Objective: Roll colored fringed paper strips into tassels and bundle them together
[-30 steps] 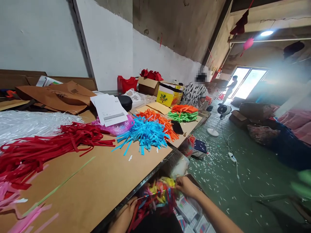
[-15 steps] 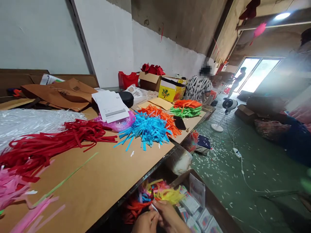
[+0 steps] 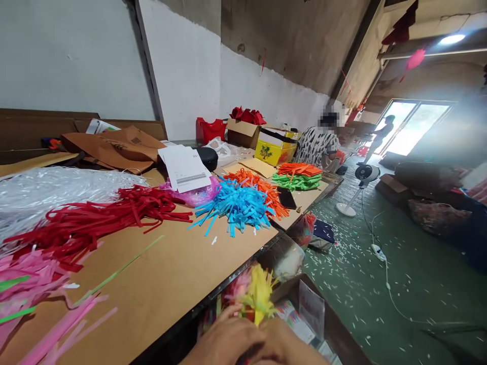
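At the bottom centre, below the table edge, my left hand (image 3: 230, 337) and my right hand (image 3: 283, 342) are close together. A bunch of yellow strips (image 3: 261, 294) sticks up just beyond them, with pink strips (image 3: 240, 285) at its left. My left hand's fingers are bent around the base of the bunch. The fingers of my right hand are hidden behind the hands, so its hold cannot be made out. An open box (image 3: 331, 314) with packets in it stands at the right of the hands.
The brown table (image 3: 182, 258) bears red strips (image 3: 95, 218), blue strips (image 3: 238, 203), orange strips, green strips, white papers (image 3: 184, 167) and a phone (image 3: 286, 197). A fan (image 3: 367, 174) stands on the floor. A seated person (image 3: 315, 142) is beyond the table; another stands near the door.
Both hands have risen and come closer together. The yellow strips now stand upright above them, where they lay to the right before. The view has shifted slightly.
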`<state>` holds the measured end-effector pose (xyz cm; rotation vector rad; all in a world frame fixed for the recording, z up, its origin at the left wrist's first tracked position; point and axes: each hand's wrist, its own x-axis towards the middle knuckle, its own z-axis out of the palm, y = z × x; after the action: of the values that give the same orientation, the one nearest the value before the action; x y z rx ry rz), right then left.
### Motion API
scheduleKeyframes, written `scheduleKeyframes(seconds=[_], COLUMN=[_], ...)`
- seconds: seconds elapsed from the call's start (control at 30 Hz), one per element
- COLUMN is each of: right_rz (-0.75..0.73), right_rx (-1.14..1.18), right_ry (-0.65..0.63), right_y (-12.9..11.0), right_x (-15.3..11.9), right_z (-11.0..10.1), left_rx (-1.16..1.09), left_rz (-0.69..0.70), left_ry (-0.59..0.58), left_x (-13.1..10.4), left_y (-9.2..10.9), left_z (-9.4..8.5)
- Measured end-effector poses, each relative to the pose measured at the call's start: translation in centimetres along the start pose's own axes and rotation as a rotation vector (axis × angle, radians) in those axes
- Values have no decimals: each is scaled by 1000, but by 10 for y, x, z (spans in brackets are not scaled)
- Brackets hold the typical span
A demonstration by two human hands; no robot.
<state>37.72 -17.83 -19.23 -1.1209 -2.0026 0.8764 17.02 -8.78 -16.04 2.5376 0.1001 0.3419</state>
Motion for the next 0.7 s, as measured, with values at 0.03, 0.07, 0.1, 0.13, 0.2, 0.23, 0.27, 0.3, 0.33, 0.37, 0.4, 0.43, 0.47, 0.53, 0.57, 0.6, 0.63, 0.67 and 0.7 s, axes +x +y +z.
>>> scheduleKeyframes(seconds=[0.03,0.07,0.1,0.13,0.2,0.23,0.27,0.3,0.33,0.37,0.4,0.43,0.47,0.53,0.57,0.6,0.63,0.67,0.7], right_rz=[-61,-81,-74,-46,45,95,140,164,176,181,184,200,237,355,412,474,538,596,658], right_rx=[-75,-115,-136,-146,-133,-113,-81,-40,12,73,142,222,315,515,599,664,703,717,713], right_ry=[-50,-75,-87,-79,9,87,164,224,263,283,288,288,286,267,254,235,213,191,171], right_y=[-4,-9,-15,-23,-40,-48,-54,-58,-59,-57,-55,-51,-47,-42,-41,-40,-39,-37,-33], right_x=[0,-1,-1,-2,-5,-6,-6,-6,-5,-4,-2,0,3,10,14,17,18,18,15], right_z=[-1,-3,-6,-10,-16,-17,-18,-18,-17,-15,-13,-10,-7,0,3,6,6,4,-3], left_rx=[11,23,53,105,230,288,320,315,271,210,149,99,73,91,120,153,188,217,232], left_rz=[11,13,1,-9,7,22,29,25,8,-20,-49,-77,-90,-79,-62,-51,-62,-84,-146], left_ry=[83,150,200,235,267,284,303,314,308,288,266,247,240,258,268,270,267,258,226], left_x=[9,16,20,22,19,14,9,4,-1,-6,-10,-14,-16,-16,-15,-14,-13,-14,-16], left_y=[-1,-2,-3,-4,-2,0,1,2,3,2,1,-1,-3,-5,-4,-1,4,10,15], left_z=[2,6,10,12,13,10,7,3,1,0,1,3,5,6,3,-2,-9,-16,-23])
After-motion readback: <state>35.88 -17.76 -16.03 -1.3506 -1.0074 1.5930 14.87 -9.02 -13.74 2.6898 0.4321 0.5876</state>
